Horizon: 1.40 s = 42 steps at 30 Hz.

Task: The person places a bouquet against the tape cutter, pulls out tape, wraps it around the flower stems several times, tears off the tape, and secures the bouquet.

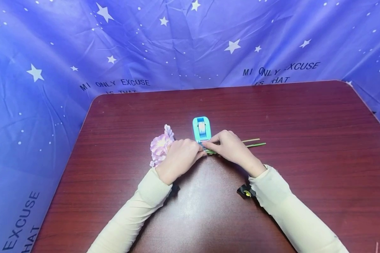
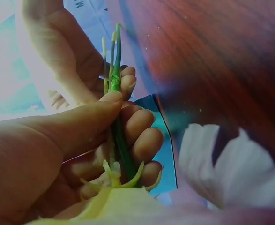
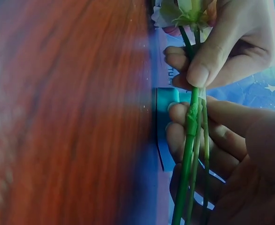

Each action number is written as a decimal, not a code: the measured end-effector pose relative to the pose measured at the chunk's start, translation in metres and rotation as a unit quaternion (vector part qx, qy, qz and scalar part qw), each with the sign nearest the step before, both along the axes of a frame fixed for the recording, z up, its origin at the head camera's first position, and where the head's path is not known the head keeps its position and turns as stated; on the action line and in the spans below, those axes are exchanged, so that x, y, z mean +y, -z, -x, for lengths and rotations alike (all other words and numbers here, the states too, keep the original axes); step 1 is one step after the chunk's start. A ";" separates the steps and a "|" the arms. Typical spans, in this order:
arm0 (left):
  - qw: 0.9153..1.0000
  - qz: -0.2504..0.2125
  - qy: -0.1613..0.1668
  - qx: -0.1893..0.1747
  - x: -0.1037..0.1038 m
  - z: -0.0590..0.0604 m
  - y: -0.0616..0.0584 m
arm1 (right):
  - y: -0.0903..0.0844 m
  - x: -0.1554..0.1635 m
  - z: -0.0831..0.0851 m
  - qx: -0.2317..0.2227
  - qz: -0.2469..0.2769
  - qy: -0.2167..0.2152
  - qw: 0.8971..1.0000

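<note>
While both hands meet mid-tabletop just before the blue tape dispenser, the step looks like binding flower stems. Left hand grips the stems below the blooms; right hand pinches them nearer the middle. Next likely needs tape pressed round snugly.

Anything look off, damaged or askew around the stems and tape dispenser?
Nothing stands out. Both hands, left hand and right hand, hold the green stems together just in front of the blue tape dispenser, which stands upright on the table. The pink flower heads look intact. No spill or break shows.
</note>
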<state>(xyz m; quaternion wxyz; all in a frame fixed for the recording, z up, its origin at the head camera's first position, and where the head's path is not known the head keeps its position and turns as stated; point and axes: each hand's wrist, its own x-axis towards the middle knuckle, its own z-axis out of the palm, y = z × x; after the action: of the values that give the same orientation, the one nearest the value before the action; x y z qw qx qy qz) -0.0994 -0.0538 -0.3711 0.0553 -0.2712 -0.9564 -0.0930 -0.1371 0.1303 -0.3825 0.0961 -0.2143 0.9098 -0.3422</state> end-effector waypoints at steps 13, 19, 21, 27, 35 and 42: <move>1.000 0.005 -0.004 0.004 0.000 0.001 0.002 | 0.000 -0.002 -0.002 0.021 -0.022 0.012 0.999; 1.000 0.007 -0.005 0.011 0.001 0.000 0.002 | 0.000 -0.003 -0.003 0.038 -0.042 0.016 0.998; 1.000 0.009 -0.006 0.011 0.001 0.000 0.002 | -0.001 -0.004 -0.003 0.044 -0.048 0.018 0.998; 1.000 0.011 -0.008 0.010 0.001 0.000 0.003 | -0.001 -0.005 -0.003 0.053 -0.057 0.018 0.997; 1.000 0.014 -0.007 0.019 0.000 0.001 0.004 | -0.003 -0.008 -0.005 0.073 -0.079 0.018 0.994; 1.000 0.013 -0.007 0.012 0.000 0.002 0.003 | -0.003 -0.009 -0.007 0.092 -0.083 0.022 0.992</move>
<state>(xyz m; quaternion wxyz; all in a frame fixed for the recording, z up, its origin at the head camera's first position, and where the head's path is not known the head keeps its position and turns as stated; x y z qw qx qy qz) -0.1011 -0.0538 -0.3744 0.0637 -0.2668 -0.9586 -0.0772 -0.1298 0.1212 -0.3795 0.0220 -0.2164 0.9444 -0.2464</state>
